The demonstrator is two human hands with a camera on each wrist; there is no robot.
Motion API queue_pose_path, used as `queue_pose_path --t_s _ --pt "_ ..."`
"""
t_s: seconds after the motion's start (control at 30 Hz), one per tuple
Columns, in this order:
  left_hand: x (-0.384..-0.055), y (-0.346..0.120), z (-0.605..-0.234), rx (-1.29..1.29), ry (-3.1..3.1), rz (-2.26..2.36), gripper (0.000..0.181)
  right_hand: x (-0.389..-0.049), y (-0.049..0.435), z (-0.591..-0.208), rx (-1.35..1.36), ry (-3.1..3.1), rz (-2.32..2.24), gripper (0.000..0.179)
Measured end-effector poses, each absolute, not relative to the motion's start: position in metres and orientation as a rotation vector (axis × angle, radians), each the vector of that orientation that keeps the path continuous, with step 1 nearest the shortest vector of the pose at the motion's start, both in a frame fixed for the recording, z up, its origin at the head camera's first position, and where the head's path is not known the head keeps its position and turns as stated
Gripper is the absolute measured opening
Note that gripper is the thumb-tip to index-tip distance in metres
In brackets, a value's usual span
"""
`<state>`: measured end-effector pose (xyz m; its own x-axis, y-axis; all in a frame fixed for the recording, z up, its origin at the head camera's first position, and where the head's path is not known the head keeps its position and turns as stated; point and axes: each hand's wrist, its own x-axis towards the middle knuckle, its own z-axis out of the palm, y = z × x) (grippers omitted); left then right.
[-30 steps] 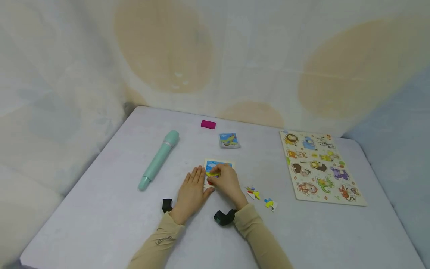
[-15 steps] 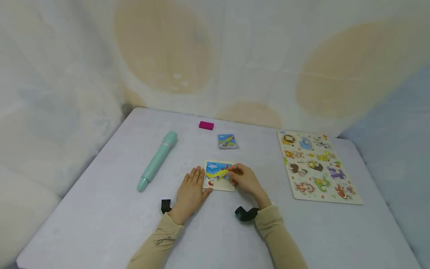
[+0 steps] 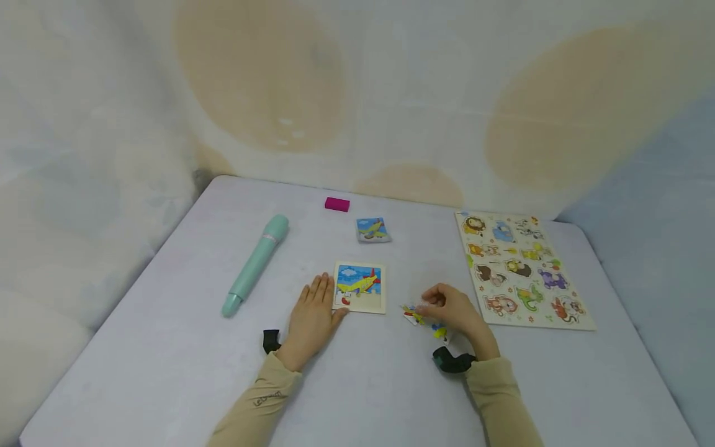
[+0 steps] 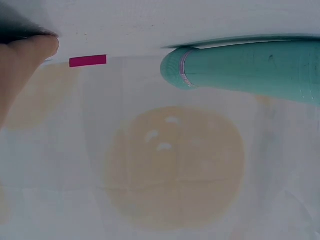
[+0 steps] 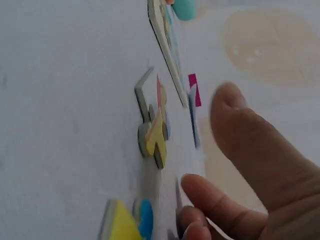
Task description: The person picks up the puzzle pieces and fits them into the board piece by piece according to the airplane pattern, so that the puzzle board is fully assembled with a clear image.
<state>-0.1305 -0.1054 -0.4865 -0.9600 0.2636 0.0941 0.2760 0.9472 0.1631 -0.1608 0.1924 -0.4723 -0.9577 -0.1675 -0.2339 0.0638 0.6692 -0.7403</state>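
Observation:
A small square jigsaw puzzle (image 3: 359,287) shows a yellow airplane on blue, with a bare pale strip along its lower part. My left hand (image 3: 313,320) lies flat on the table, fingers straight, its index finger and thumb at the puzzle's left edge. To the right, my right hand (image 3: 455,310) hovers by the loose puzzle pieces, thumb and fingers apart and nothing between them. One loose piece with red and yellow (image 5: 157,130) lies ahead of the fingers in the right wrist view; a yellow and blue piece (image 5: 121,222) is nearer the wrist.
Behind the puzzle lies a small airplane picture packet (image 3: 372,230), with a magenta block (image 3: 337,204) beyond it. A mint-green microphone-shaped stick (image 3: 254,267) lies to the left. An animal peg-type board (image 3: 522,273) lies at right. Fabric walls surround the table.
My right hand has left the puzzle and moved right to the loose pieces, its fingers now apart. The airplane's red tail now shows in the puzzle. The left hand stays in place.

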Motion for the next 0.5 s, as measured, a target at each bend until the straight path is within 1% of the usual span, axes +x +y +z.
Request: queue_pose_path --t_s 0.1,0.23,0.37,0.5 --pt "-0.130 -0.106 -0.487 -0.419 -3.030 -0.269 0.071 -0.159 0.186 -0.471 -0.198 2.618 -1.071 0.037" --pt "-0.130 -0.106 -0.487 -0.407 -3.039 -0.280 0.067 -0.158 0.180 -0.470 -0.254 2.641 -1.016 0.027" --pt "-0.131 -0.106 -0.487 -0.409 -3.034 -0.266 0.065 -0.159 0.179 -0.471 -0.330 2.617 -1.093 0.021" --pt "-0.131 -0.106 -0.488 -0.423 -3.021 -0.255 0.064 -0.163 0.179 -0.478 -0.287 2.588 -1.210 0.017"
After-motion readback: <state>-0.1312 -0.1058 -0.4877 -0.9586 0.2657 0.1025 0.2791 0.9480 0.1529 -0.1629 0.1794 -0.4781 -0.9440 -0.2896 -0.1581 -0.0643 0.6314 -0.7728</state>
